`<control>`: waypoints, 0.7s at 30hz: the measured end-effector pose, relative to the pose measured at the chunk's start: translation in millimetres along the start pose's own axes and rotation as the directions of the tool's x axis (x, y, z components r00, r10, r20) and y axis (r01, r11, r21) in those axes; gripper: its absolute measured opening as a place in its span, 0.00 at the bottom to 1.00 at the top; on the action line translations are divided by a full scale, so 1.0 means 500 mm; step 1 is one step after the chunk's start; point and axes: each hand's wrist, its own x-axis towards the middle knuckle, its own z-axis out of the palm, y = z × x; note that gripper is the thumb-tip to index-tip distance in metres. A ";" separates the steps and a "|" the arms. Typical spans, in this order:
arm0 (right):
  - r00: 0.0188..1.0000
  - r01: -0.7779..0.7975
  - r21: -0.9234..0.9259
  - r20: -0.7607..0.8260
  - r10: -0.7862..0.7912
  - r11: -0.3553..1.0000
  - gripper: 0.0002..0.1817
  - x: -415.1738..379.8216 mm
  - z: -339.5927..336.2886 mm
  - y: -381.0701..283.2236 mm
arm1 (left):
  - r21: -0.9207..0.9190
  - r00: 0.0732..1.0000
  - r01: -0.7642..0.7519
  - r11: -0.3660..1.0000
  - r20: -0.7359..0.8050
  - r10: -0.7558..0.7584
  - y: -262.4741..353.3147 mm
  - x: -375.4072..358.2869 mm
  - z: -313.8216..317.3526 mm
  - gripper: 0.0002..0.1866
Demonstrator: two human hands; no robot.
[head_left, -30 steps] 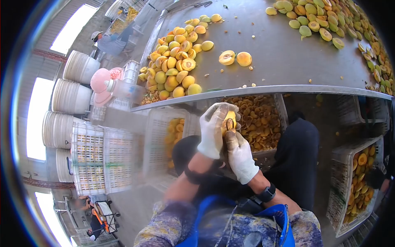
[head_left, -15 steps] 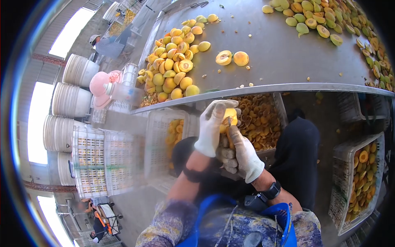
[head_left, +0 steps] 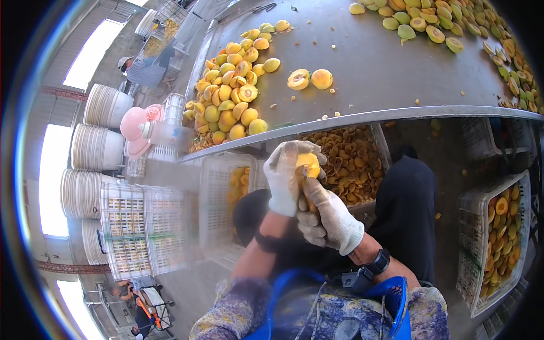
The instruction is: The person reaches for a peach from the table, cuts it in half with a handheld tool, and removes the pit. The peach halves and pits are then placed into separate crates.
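Note:
In the head view, my left hand [head_left: 284,173], in a pale work glove, is wrapped round a yellow peach half [head_left: 309,162] with its cut face towards me. My gloved right hand [head_left: 334,220] grips a small pitting knife [head_left: 309,195] with a brownish handle. Its tip meets the cut face near the stone hollow; the blade's shape is too small to make out. Below both hands stands a crate of brownish peach scraps [head_left: 354,164]. On the metal table [head_left: 362,73] beyond, two cut peach halves [head_left: 322,79] lie beside a heap of yellow peaches [head_left: 226,107].
More greenish peach halves [head_left: 436,22] are spread over the table's far right. A white crate of halves [head_left: 501,243] stands right, another crate [head_left: 218,192] left. The table's metal edge [head_left: 362,117] runs just past my hands. Stacked white buckets [head_left: 96,147] and other people are at left.
The peach half has turned in my left hand, so its cut face shows more. My right hand has shifted slightly left with the knife. The whole view has moved a little.

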 end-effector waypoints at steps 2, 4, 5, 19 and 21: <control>0.999 -0.001 0.063 0.036 -0.001 0.998 0.27 -0.002 -0.003 -0.002 | 0.007 1.000 0.003 1.000 0.023 -0.003 0.004 0.000 -0.005 0.23; 0.999 0.038 0.028 -0.010 -0.038 0.999 0.27 0.000 0.003 -0.002 | 0.025 0.999 -0.015 1.000 0.034 0.014 0.006 -0.001 -0.006 0.23; 0.994 0.076 -0.040 -0.073 -0.079 0.996 0.27 0.001 0.012 0.000 | 0.033 0.999 -0.022 0.999 0.044 0.021 0.005 0.001 -0.005 0.23; 0.992 0.080 -0.137 -0.083 -0.092 0.987 0.28 -0.001 0.012 -0.014 | 0.034 0.989 0.075 0.997 0.126 -0.079 0.008 0.012 -0.008 0.26; 0.985 0.119 -0.151 -0.104 -0.136 0.981 0.28 -0.002 0.018 -0.016 | 0.050 0.982 0.115 0.992 0.148 -0.122 0.011 0.016 -0.018 0.27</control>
